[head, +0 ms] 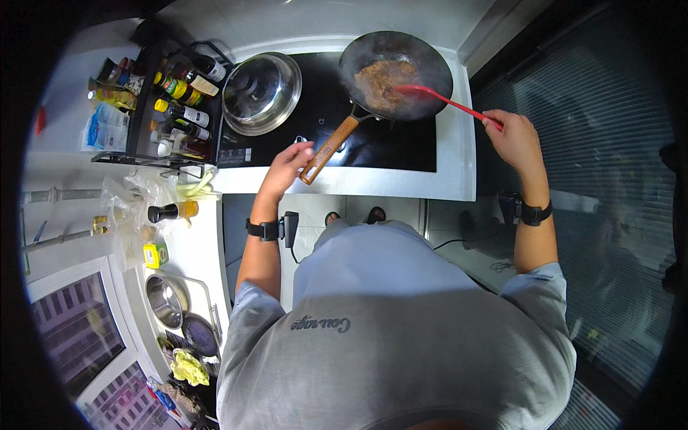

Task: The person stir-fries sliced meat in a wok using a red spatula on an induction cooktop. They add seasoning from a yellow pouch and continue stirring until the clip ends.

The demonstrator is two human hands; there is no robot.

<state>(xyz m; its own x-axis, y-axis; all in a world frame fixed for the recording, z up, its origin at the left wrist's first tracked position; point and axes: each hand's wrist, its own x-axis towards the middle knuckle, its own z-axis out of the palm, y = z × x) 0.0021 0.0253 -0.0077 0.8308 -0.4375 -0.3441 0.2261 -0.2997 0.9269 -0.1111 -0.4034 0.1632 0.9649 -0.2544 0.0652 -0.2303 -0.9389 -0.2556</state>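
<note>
A dark wok [395,45] with a wooden handle [329,150] stands at the right of the black cooktop [317,107]. Brown, cooked food [384,78] lies inside it, and steam hangs above. My right hand [513,140] is closed on the handle end of a red spatula [457,103], whose head rests in the food. Close by the left side of the wok's handle is my left hand [290,164], fingers partly bent and apart; it does not appear to grip the handle. A domed steel lid [262,94] lies on the cooktop's left part.
Left of the cooktop stands a black rack [138,123] with several sauce bottles. On the left counter [207,242] are a plastic bag [129,215], a black-capped jar [173,212] and a yellow tub [156,255]. Farther down, a steel bowl [165,302] sits by the sink. Window blinds [602,161] flank the right side.
</note>
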